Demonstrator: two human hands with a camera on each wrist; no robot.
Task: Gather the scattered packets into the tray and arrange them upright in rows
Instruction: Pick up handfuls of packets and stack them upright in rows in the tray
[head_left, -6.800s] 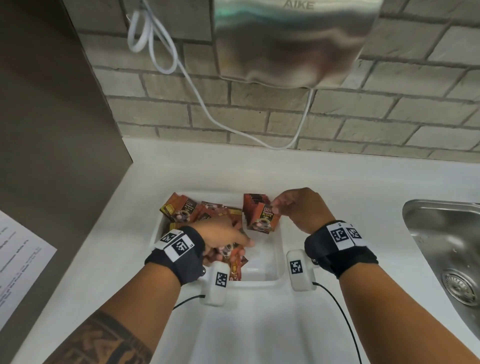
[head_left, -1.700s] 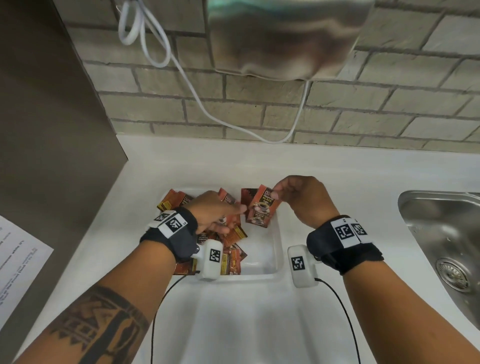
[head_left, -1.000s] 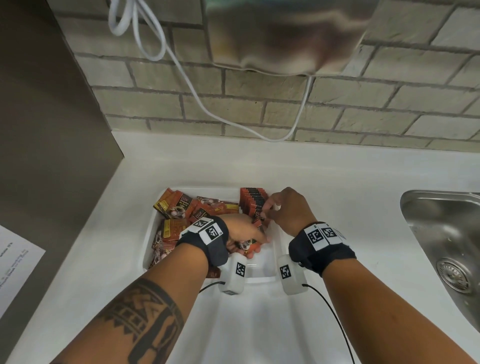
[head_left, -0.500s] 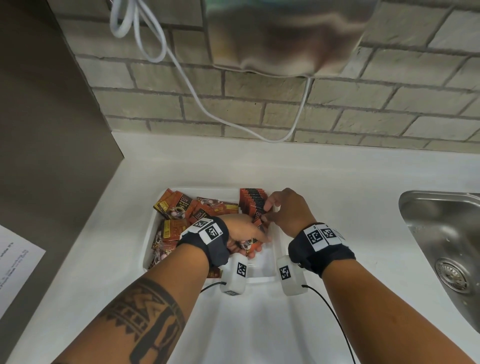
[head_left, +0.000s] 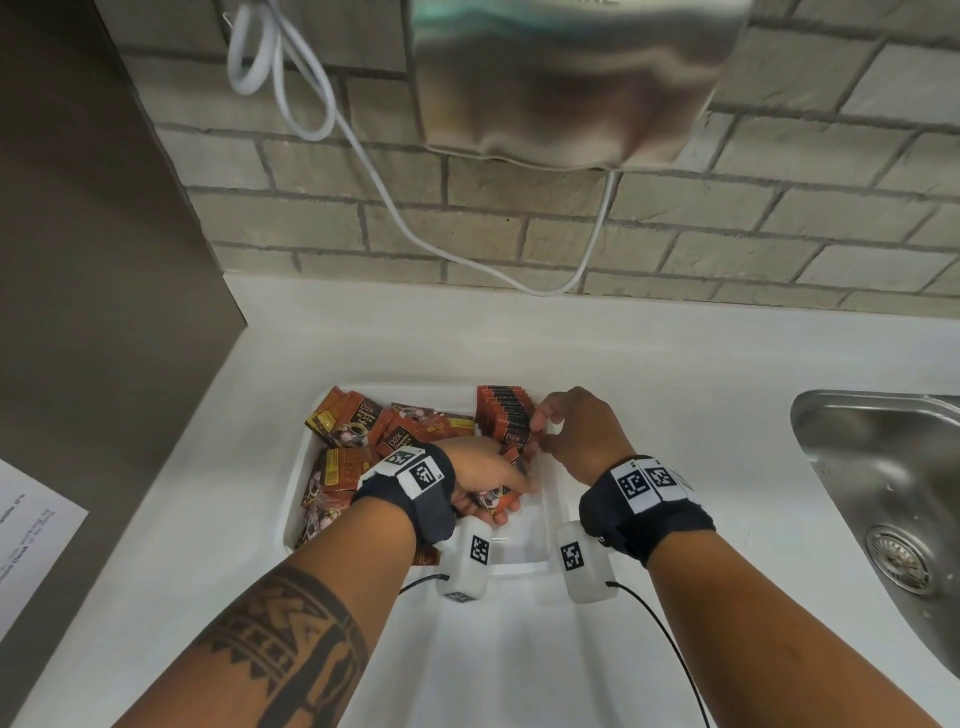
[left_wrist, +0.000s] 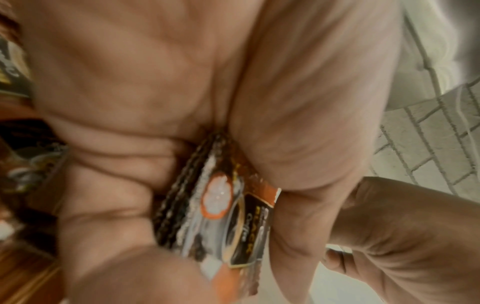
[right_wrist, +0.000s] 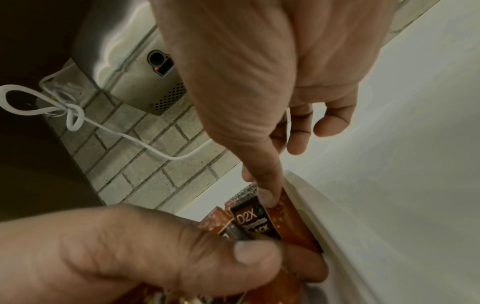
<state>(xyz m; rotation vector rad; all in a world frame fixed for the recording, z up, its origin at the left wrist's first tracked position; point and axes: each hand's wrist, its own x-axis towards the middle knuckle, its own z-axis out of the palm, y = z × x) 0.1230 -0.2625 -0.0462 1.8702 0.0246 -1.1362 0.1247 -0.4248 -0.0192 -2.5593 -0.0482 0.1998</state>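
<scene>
Left hand (head_left: 485, 475), fingers curled round a small stack of packets (left_wrist: 221, 216), held low inside the white tray (head_left: 545, 558). Right hand (head_left: 579, 434) at the tray's right side, forefinger (right_wrist: 267, 191) extended down onto the nearest packet of the upright row (head_left: 504, 415), remaining fingers loosely bent, nothing gripped. Upright row standing on edge against the tray's far right corner, front packet labelled "D2X". Loose packets (head_left: 363, 431) heaped flat and tilted across the tray's left half, some overlapping the left rim. Tray's near right portion bare, white floor showing. Tray resting on a white counter (head_left: 675, 364), with a steel sink (head_left: 883, 467) well to the tray's right, a brick wall behind the tray, and a metal hand dryer (head_left: 566, 78) with white cable (head_left: 363, 171) above it.
</scene>
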